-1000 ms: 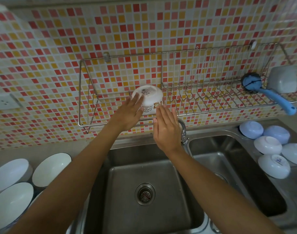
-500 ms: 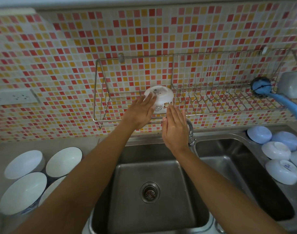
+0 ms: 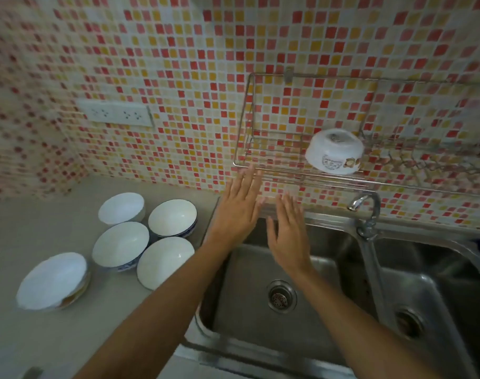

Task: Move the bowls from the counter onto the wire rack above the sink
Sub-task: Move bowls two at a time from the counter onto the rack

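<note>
A white bowl with a printed pattern point(image 3: 334, 151) sits upside down on the wire rack point(image 3: 271, 166) fixed to the tiled wall. Nothing touches it. My left hand point(image 3: 237, 207) is open, fingers spread, below the rack's left end and above the sink's left rim. My right hand point(image 3: 288, 231) is also open, flat, over the left sink basin point(image 3: 263, 294). Several white bowls stand upright on the counter at the left, among them one at the back point(image 3: 121, 208), one beside it point(image 3: 172, 218) and one nearest the sink point(image 3: 165, 261).
A tap point(image 3: 365, 212) rises between the left basin and the right basin point(image 3: 424, 302). A double wall socket point(image 3: 115, 114) sits on the tiles at the left. A white dish on a brownish one point(image 3: 52, 280) lies at the counter's front left.
Both hands have let go of the patterned bowl and dropped down and left from the rack. The view has swung left, bringing the counter bowls toward the centre.
</note>
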`<state>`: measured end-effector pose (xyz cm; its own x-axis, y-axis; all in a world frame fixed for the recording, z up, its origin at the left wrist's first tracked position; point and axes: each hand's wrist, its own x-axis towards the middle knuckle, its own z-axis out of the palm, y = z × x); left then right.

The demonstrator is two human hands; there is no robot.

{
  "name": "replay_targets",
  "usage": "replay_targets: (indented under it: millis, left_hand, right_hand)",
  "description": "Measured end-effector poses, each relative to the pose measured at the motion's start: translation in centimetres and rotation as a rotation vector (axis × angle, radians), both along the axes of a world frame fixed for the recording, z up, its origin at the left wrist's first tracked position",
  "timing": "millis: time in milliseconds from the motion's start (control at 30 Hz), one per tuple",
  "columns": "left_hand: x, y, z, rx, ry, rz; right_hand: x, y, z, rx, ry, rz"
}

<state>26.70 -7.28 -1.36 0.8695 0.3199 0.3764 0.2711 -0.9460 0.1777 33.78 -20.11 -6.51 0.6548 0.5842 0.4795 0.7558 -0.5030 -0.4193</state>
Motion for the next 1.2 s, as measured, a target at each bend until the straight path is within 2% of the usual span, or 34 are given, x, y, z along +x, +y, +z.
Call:
replay_targets:
  millis: [100,300,433,500,600,733,933,1067,1200]
  left_hand:
    - [-7.5,4.5,-2.9,-0.113,0.028,0.191]
    - [-22.8,14.1,-5.9,-0.208,0.089,0.601]
    - [-30.1,18.5,-7.1,-0.303,0.078,0.791]
    - [-33.0,20.2,-8.4,-0.33,0.104,0.876]
    - [-36.5,21.8,-10.3,-0.404,0.131,0.951]
    - [-39.2,23.6,-12.4,-0.614,0.137,0.987]
    - [-40.3,24.5,-13.7,-0.946,0.029,0.979]
    - [-40.5,24.8,-13.7,-1.009,-0.069,0.976]
    - [-39.6,24.8,-12.1,-0.978,-0.228,0.985]
  right_hand:
    - [-5.3,4.9,-1.2,0.003,0.078,0.146]
    - [-17.7,14.3,-2.5,-0.082,0.172,0.462]
    - [-24.1,19.0,-3.3,-0.178,0.354,0.618]
    - [-26.6,21.1,-3.6,-0.209,0.386,0.653]
    - [-29.5,24.0,-4.6,-0.236,0.395,0.614]
    - [-31.9,27.1,-5.8,-0.403,0.613,0.529]
    - [-33.0,29.9,-6.5,-0.461,0.802,0.374]
    - [-33.0,30.6,-6.6,-0.44,0.914,0.331]
    - [-32.5,30.6,-5.3,-0.349,0.974,0.33]
